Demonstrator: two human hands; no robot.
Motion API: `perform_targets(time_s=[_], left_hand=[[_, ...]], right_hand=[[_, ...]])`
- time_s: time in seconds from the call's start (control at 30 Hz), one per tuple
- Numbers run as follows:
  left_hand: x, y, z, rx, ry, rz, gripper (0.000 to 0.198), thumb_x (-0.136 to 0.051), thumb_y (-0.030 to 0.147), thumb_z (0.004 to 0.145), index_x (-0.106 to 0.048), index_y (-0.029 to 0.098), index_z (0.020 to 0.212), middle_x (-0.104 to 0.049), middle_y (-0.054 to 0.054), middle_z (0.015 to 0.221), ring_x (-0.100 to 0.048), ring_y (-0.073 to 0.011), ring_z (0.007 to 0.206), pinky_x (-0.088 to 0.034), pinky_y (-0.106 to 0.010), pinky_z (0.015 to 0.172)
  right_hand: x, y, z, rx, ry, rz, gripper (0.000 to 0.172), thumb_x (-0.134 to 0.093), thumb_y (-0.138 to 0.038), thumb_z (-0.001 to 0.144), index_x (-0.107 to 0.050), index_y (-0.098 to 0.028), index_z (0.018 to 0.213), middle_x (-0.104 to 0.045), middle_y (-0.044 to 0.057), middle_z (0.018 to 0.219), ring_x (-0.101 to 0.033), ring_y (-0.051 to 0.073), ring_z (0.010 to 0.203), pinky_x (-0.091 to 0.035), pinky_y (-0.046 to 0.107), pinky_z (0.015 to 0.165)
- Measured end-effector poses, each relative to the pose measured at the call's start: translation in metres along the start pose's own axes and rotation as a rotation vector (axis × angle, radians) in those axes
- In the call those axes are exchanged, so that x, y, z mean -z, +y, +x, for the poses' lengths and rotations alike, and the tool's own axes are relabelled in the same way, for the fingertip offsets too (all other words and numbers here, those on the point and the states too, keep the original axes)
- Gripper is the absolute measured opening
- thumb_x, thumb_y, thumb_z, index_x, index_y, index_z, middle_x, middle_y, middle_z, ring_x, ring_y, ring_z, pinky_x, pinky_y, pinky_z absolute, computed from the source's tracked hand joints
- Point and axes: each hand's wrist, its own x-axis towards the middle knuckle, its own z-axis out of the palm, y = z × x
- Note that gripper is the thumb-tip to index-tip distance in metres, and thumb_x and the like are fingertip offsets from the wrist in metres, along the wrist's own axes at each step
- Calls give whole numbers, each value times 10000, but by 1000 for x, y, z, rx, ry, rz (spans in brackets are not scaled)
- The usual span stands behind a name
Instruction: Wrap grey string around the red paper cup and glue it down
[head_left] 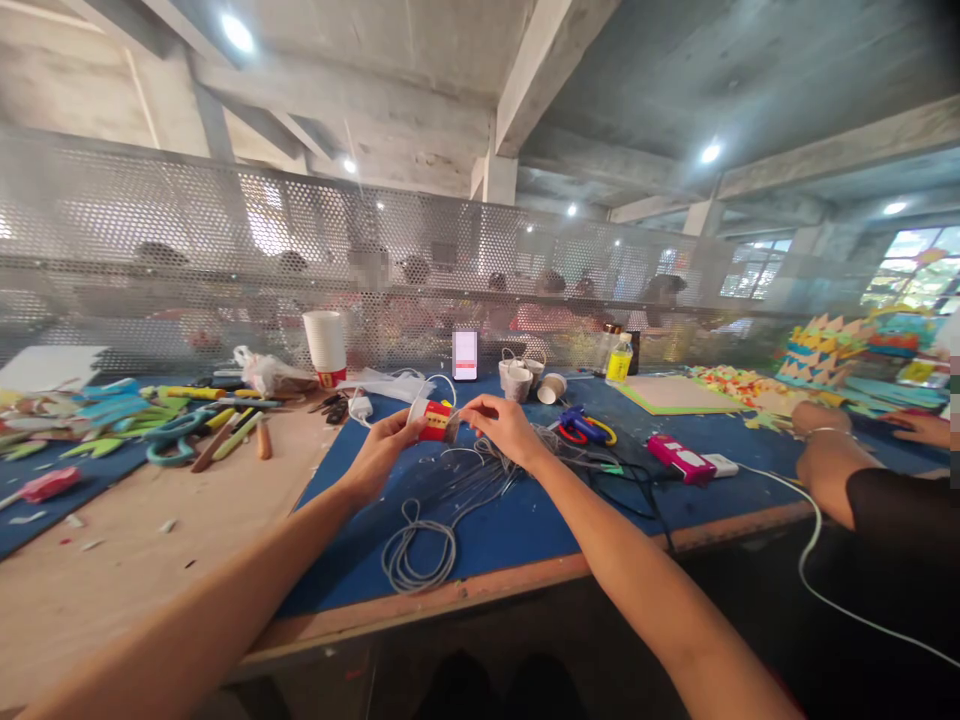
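Observation:
My left hand (379, 455) is closed round a small red-and-white paper cup (435, 422), which lies on its side in the air above the blue table mat. Close to the cup's right end, my right hand (506, 428) has its thumb and fingers pinched together; what they hold is too small to make out. Below and to the right, a tangle of thin grey cord (491, 482) spreads over the mat. A neat coil of the same cord (420, 562) rests near the front edge. Several cord-covered cups (517, 378) stand behind my right hand, one tipped over.
Scissors (169, 438) and other hand tools lie left. A stack of paper cups (325, 342), a phone (465, 357) and a yellow-labelled bottle (619, 362) stand along the back. Toward the right are a magenta device (679, 458) with a white cable and another person's arm (825, 465).

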Motion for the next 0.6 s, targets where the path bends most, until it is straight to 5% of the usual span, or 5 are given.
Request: perform_targets(time_s=[0.23,0.37,0.6], left_hand=[[5,-2,4,-16,77,-32,397,-775,467,781,-792,174,1048,-797,-119,1047,-712,-275,955,-490,-391,921],[9,-4,8,-44,125,-49,413,-799,473,746,-801,160,1015,-793,-129,1075,-700,-292,1011,-482,-398,941],[17,-2,13,-88,242,13,422,-840,472,674,-812,151,947,-808,-109,959,-704,-286,956,-478,-381,922]], right_hand=[[3,-16,-11,135,-167,-336,474,-516,-574,983,-752,-176,875,-696,46,851,-626,137,736,-463,248,718],[16,-24,-15,233,-11,-477,357,-529,-483,1007,-743,-199,1021,-702,73,1051,-651,158,913,-467,279,873],[79,5,-20,111,342,-571,295,-526,-409,990,-716,-188,946,-721,75,959,-668,192,861,-499,301,846]])
